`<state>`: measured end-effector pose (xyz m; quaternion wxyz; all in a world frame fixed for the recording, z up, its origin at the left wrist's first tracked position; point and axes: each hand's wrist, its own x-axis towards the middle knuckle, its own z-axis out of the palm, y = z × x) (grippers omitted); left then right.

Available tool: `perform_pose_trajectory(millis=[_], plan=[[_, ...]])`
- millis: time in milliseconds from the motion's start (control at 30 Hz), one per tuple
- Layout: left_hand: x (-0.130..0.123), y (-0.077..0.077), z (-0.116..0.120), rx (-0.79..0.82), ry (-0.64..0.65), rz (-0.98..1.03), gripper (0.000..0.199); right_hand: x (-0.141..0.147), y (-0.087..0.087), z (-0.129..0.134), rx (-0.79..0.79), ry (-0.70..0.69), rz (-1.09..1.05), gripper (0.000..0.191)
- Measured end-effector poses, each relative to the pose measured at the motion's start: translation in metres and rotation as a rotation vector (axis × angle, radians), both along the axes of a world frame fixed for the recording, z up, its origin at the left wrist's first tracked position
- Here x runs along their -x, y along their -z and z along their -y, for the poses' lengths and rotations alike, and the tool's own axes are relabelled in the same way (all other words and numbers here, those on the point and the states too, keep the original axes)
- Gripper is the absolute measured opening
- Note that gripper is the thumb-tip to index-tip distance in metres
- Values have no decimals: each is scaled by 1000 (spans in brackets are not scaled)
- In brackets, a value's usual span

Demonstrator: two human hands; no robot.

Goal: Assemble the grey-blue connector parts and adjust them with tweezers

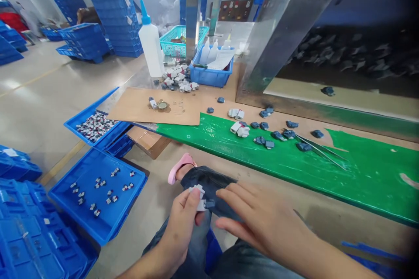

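1. Nearest, over the lap: the left hand point(181, 222) pinches a small white part point(198, 197) between thumb and fingertips, above a knee in dark jeans. The right hand point(262, 222) is flat and open just beside it, fingertips near a small grey piece point(209, 204) at the part's edge. Whether they touch it cannot be told.
2. Risk: the part is tiny and held over the lap, not over a surface. A loosened pinch would likely drop it onto the floor point(42, 108).
3. Risk: the grey piece looks barely seated; a nudge from the open hand could knock it off.
4. Lower left, on the floor: a blue tray point(81, 209) with a few scattered small parts, and beyond it a second tray point(77, 122) holding many more.
5. Ahead: the bench point(369, 170), covered by a green mat, with loose grey caps point(264, 141), white parts point(240, 129) and tweezers point(322, 151).
6. Further: a cardboard sheet point(137, 106), a tall white glue bottle point(151, 47) and a blue basket point(209, 76) of small bottles.
7. Farthest: stacked blue crates point(111, 4) across a bright workshop floor.
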<state>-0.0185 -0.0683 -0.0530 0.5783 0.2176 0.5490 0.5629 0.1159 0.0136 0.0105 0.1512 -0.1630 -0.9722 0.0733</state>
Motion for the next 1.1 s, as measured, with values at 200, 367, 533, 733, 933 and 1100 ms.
perform_pose_trajectory(millis=[200,367,533,733,933,1100], plan=[[17,-3,-7,-523,-23,-653,41,8,6,25,1414,351,85,63],[38,-7,-8,-1207,-17,-1236,21,15,12,40,1995,505,42,70],[54,-20,-6,-1395,400,-1444,20,14,12,45,2105,482,154,64],[67,-28,-13,-881,902,-1133,25,15,10,47,2038,382,-81,47],[38,-6,-8,-533,177,-609,51,17,16,39,1505,224,-187,33],[15,-3,-6,-113,201,-69,48,9,15,22,636,80,-36,25]])
